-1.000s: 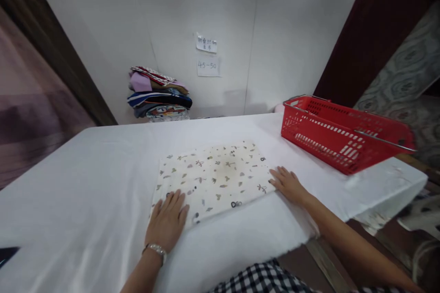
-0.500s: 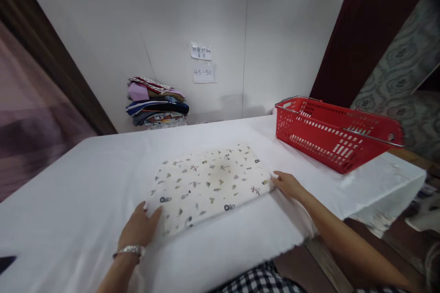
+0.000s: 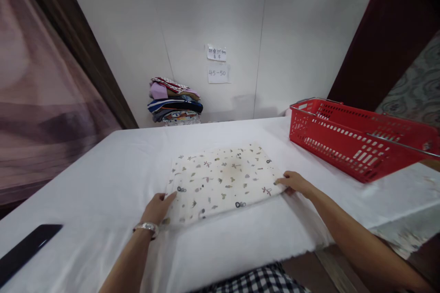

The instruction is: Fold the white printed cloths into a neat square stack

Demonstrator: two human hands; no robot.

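Note:
A flat cream cloth (image 3: pixel 223 178) printed with small leaves, palm trees and dark motifs lies in a rectangle before me. At its left edge is my left hand (image 3: pixel 158 208), wearing a silver bracelet (image 3: pixel 147 227); the thumb lies on top and the fingers curl at the edge, partly hidden. My right hand (image 3: pixel 295 183) pinches the near right corner, with some fingers tucked beneath. Between the hands, the cloth's near edge runs slightly slanted, lower on the left.
White fabric covers the table (image 3: pixel 113 183). A red plastic basket (image 3: pixel 343 142) with metal handles stands at the right. Folded clothes (image 3: pixel 175 103) are piled by the wall, left of two paper notes (image 3: pixel 218 73). A dark flat object (image 3: pixel 27 252) lies at the near left.
The view has turned left, so everything sits further right and more of the dark object shows. My left hand has closed in on the cloth's left edge; my right hand stays at its corner.

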